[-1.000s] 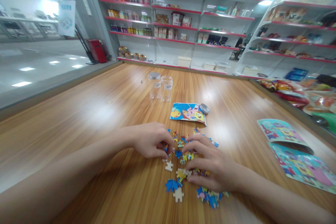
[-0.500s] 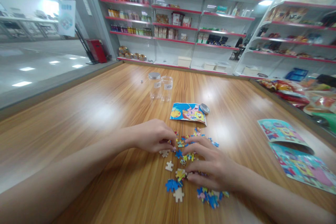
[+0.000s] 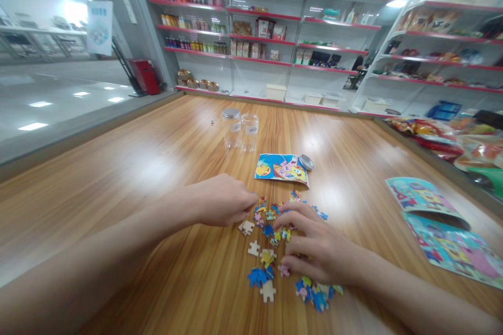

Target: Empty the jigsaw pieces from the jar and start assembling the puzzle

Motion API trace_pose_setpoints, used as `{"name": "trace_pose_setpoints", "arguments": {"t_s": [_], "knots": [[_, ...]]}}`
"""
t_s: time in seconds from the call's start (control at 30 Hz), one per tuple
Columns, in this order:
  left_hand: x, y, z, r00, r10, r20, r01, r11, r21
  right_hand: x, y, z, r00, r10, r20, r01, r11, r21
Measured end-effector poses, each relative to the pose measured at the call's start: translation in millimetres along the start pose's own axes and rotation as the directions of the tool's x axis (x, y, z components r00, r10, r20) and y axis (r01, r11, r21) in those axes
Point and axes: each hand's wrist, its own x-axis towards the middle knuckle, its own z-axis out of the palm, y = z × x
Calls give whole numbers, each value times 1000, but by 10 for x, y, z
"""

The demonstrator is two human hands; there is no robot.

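Loose jigsaw puzzle pieces [image 3: 268, 230] lie scattered on the wooden table, some with blue, yellow and pink print, others plain side up. My left hand [image 3: 220, 200] is at the left edge of the pieces, its fingers curled together; what they hold, if anything, is hidden. Spread over the right part of the pieces, my right hand [image 3: 318, 246] has its fingers apart and covers some of them. A pink puzzle piece [image 3: 283, 270] lies by its thumb. Nearer to me are a plain piece [image 3: 268, 291] and a blue cluster [image 3: 319, 299]. Beyond the hands lies a cartoon picture sheet [image 3: 281, 168].
A silver lid [image 3: 306, 162] rests on the sheet's right corner. Two clear jars stand farther back, one capped [image 3: 231, 130], one uncapped [image 3: 249, 133]. Two more picture sheets [image 3: 451, 248] lie at right. Stocked shelves [image 3: 263, 36] stand behind the table [image 3: 137, 167].
My left hand has drawn back slightly left, uncovering pink and yellow pieces. My right hand has shifted a little, and a pink piece now shows by its thumb.
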Motion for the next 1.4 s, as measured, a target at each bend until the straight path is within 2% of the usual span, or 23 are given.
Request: {"name": "trace_pose_setpoints", "arguments": {"t_s": [0.1,0.33,0.5,0.73,0.9,1.2,1.4], "knots": [[-10,37,-20,999,-10,32,10,1000,19,2,-12,-16,999,34,4,-34,999,-4],[-36,117,-106,996,-18,91,13,999,48,15,-45,-43,997,3,74,1,998,-59],[-57,132,-110,993,-38,109,32,998,59,27,-48,-48,997,12,75,-9,999,-46],[-71,129,-115,988,-7,155,19,997,-78,24,-48,-57,999,8,51,-7,999,-35],[-42,122,-126,997,8,80,1,993,-119,26,-41,-54,999,10,52,-8,999,-48],[-26,105,-88,993,48,112,-23,976,-215,28,-52,-48,998,14,53,-11,999,-48],[-24,88,-102,992,116,49,-100,964,-246,26,-42,-42,998,19,58,-16,999,-51]]}}
